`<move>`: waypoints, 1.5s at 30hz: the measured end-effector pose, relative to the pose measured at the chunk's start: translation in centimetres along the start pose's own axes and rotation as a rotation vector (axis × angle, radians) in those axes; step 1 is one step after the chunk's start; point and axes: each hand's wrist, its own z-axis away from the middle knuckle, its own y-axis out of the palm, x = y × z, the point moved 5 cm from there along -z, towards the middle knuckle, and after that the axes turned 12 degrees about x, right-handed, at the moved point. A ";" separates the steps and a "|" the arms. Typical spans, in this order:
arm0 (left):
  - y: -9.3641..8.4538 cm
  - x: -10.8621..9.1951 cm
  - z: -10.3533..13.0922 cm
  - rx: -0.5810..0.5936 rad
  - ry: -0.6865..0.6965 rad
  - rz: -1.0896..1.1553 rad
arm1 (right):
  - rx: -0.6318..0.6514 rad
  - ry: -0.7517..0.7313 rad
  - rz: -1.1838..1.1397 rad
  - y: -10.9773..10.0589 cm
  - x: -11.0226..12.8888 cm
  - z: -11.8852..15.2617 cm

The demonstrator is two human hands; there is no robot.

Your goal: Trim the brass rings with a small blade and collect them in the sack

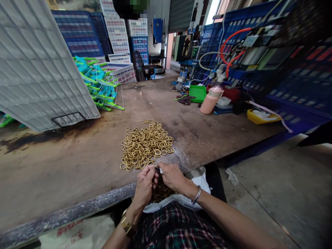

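Note:
Close to the table's front edge, my left hand (pixel 145 183) is closed in a pinch, fingertips near a small dark piece (pixel 157 170). My right hand (pixel 171 175) meets it there, its fingers also pinched, with a bit of white showing at the thumb. What exactly each hand grips is too small to name. Just beyond my fingers lies a heap of brass-coloured rings (pixel 145 143) on the wooden table (pixel 103 145). Below my hands, an open white bag (pixel 178 199) on my lap holds more brass-coloured pieces (pixel 162 193), partly hidden by my wrists.
At the left a grey ribbed panel (pixel 49 69) leans over the table beside green and turquoise plastic items (pixel 101 84). A pink bottle (pixel 209 100), a green tray (pixel 197 93) and a yellow tray (pixel 261 117) stand to the right. Stacked crates (pixel 77 33) fill the back.

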 end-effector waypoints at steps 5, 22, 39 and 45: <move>-0.2 0.2 0.1 -0.015 0.011 -0.085 | 0.010 0.049 0.010 0.2 -0.2 -0.3; 1.4 0.5 1.1 0.156 -0.127 0.221 | -0.168 0.255 0.056 -2.5 -4.0 -2.5; 0.0 0.6 -0.2 0.068 -0.155 0.503 | -0.315 0.019 -0.307 -2.7 -4.4 -2.7; 0.0 -0.1 -0.6 -0.014 -0.052 0.302 | -0.319 -0.210 -0.602 -2.5 -2.1 -1.2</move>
